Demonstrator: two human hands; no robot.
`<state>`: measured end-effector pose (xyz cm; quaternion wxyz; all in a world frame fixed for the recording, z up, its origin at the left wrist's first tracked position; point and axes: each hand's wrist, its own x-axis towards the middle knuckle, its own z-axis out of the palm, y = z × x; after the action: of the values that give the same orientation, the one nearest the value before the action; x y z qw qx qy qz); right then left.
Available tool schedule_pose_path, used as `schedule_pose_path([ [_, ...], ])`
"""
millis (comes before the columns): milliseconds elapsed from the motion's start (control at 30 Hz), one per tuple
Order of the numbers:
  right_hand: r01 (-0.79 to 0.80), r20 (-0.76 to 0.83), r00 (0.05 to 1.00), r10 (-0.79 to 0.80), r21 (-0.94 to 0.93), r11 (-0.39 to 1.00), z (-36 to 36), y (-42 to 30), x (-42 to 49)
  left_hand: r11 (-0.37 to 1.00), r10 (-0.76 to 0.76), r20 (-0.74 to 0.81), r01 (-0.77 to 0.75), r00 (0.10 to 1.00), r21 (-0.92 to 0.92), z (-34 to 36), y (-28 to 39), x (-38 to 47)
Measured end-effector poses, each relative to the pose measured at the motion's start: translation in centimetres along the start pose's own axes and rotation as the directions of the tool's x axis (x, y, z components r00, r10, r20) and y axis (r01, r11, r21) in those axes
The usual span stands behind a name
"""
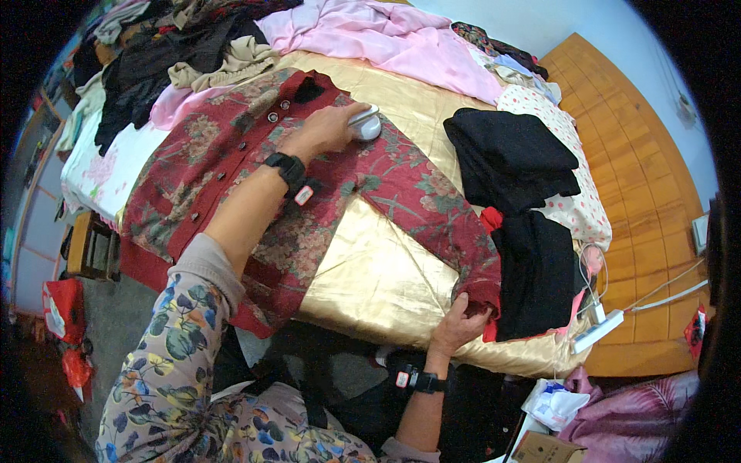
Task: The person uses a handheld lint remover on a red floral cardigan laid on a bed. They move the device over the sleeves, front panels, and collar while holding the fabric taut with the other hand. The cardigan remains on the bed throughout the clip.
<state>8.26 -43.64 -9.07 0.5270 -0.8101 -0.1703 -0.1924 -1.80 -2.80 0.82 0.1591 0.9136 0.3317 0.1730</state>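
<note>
A red floral cardigan (295, 249) with a buttoned front lies spread over a bed with a shiny gold cover (382, 272). My left hand (333, 127) grips a small white handheld device (368, 124), which looks like a fabric shaver, over the cardigan's upper part near the shoulder. One sleeve (428, 185) stretches down to the right. At its end, my right hand (463, 324) pinches the cuff (483, 298) near the bed's front edge. The device's working face is hidden. Both wrists wear black bands.
Folded black garments (509, 156) lie to the right, beside a white power strip (596, 331) with cables. Pink fabric (382, 40) lies along the back of the bed, and dark clothes (168, 63) are heaped at the back left. A wooden headboard (631, 202) stands on the right.
</note>
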Motion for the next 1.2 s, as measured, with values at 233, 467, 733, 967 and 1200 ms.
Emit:
schedule_pose_path([
  [233, -0.079, 0.039, 0.996, 0.075, 0.131, 0.988, 0.0, -0.4, -0.1, 0.998, 0.061, 0.029, -0.060, 0.998, -0.020, 2.0, 3.1, 0.3],
  [467, -0.049, 0.047, 0.998, 0.044, 0.099, 0.994, -0.1, -0.7, 0.2, 0.994, 0.093, 0.044, -0.095, 0.995, 0.058, -1.8, 0.2, -5.6],
  [733, 0.012, 0.013, 1.000, -0.011, -0.078, 0.997, 0.1, 0.1, 0.1, 0.994, 0.098, 0.033, -0.096, 0.995, -0.055, -2.0, 0.2, -8.2],
  [967, 0.016, 0.024, 1.000, -0.015, -0.073, 0.997, 0.5, 0.9, 0.3, 0.952, 0.301, 0.155, -0.287, 0.941, -0.108, 2.2, 11.4, -10.6],
  [1200, 0.031, 0.007, 1.000, -0.030, -0.110, 0.993, 0.6, 0.9, 0.3, 0.943, 0.333, 0.122, -0.327, 0.935, -0.068, 1.2, 11.0, -11.7],
])
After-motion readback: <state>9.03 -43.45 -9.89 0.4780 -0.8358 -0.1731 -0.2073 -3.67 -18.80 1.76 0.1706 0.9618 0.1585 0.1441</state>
